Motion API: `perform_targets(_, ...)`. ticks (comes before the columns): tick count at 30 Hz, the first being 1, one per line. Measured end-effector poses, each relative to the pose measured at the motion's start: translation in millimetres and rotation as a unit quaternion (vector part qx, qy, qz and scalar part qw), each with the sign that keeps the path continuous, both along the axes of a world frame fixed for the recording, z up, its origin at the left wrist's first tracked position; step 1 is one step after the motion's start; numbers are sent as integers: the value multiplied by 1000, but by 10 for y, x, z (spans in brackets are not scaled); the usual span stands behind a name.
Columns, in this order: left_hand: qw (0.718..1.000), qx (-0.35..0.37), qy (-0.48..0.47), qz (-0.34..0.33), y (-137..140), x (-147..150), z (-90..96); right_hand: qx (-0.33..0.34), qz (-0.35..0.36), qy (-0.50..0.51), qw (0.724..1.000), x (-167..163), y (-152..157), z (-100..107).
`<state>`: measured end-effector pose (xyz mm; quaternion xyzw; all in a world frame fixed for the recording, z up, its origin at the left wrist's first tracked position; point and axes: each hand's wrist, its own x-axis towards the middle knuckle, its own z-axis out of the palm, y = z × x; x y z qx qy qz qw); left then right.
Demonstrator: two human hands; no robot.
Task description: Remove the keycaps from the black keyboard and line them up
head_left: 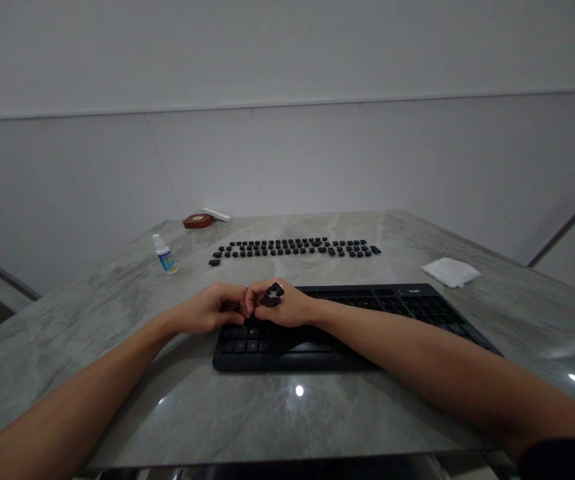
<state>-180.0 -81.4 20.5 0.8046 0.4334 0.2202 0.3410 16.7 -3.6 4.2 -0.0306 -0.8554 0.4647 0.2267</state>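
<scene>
A black keyboard [292, 361] lies on the marbled table under my hands. My right hand [287, 307] is closed round a dark-handled tool [274, 294]; the handle's end sticks up above the fist, and its tip is mostly hidden. Pressed close against it, my left hand [217, 308] has its fingers pinched together over the keyboard's left end. Whatever lies between those fingers is too small and dark to make out. Beyond the keyboard, many loose black keycaps [280, 251] are laid out in rows.
A small white spray bottle [167, 260] with a blue label stands at the left. Behind it are a reddish-brown box [197, 221] and a white strip [217, 215]. A folded white cloth or tissue [450, 272] lies at the right. A pale wall [317, 160] rises behind the table.
</scene>
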Motion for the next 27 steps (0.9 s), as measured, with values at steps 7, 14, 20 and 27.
perform_targets(7, 1000, -13, -11, -2, -8, 1, -10, 7, -17, 21, 1000, 6, -7, -20)
perform_targets(14, 1000, -2, 3, -2, -35, 13, 8, 34, -10, 26, 999, 25, -36, -1)
perform_targets(20, 999, 38, 36, 3, -46, 21, 17, 55, 6, 25, 998, 25, -36, 3)
perform_targets(27, 993, 107, 38, -15, -1, 25, -25, 52, 15, 37, 998, 15, -18, -6)
